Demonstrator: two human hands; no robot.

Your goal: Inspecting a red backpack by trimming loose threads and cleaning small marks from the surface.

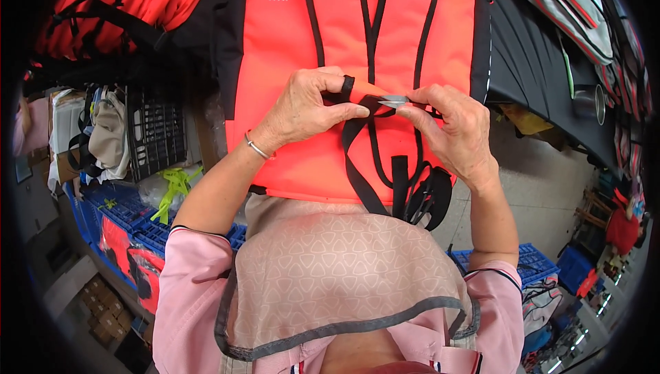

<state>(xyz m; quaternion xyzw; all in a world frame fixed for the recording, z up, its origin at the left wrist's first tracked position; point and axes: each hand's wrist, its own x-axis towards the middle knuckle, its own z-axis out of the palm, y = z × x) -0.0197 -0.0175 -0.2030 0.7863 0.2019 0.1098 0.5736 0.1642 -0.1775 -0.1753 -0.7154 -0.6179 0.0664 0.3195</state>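
Observation:
A bright orange-red backpack [289,154] with black piping and black side panels lies in front of me, its near edge at my lap. My left hand [302,106] is closed on a black webbing strap [353,161], which loops down over the fabric. A black band [348,86] shows at its index finger. Between the thumb and fingers of my right hand [457,123] is a small pair of silver thread snips [394,101]. Their pointed blades face left, close to the strap and the left thumb. What lies directly under the blades is hard to make out.
Orange-red bags [130,3] are heaped at the far left. A black crate [155,130] and blue crates [124,202] stand at the left. On the dark-covered table [522,51] at right are grey bags [570,9] and a metal cup [589,104]. Another blue crate [536,262] is near my right elbow.

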